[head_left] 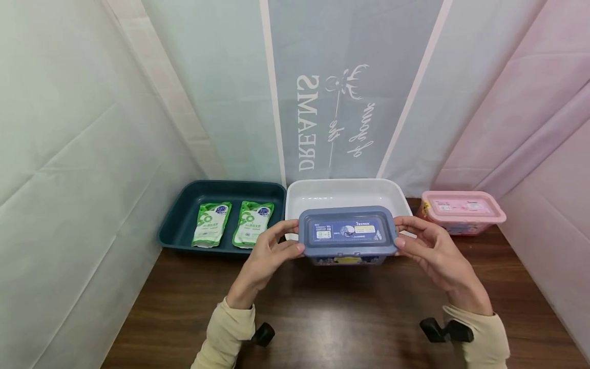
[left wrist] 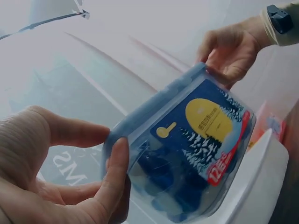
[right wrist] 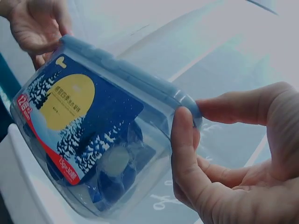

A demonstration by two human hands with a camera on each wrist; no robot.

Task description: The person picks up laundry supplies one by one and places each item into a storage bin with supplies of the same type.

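Both hands hold a clear box with a blue lid [head_left: 348, 233] by the two ends of its lid, in front of and partly over a white tray [head_left: 341, 189]. At its left end my left hand [head_left: 267, 253] pinches the lid rim between thumb and fingers; my right hand [head_left: 438, 256] pinches the opposite end. The left wrist view shows the box's snowy label [left wrist: 205, 126] and blue packs inside. In the right wrist view, the box [right wrist: 93, 126] is tilted in the picture, its lid closed.
Left of the white tray, a dark green tray [head_left: 184, 205] holds two green-and-white pouches [head_left: 211, 224] [head_left: 253, 224]. A pink-lidded box [head_left: 462, 207] stands on the wooden table [head_left: 322, 318] at the right. Printed curtain cloth [head_left: 230, 102] hangs behind.
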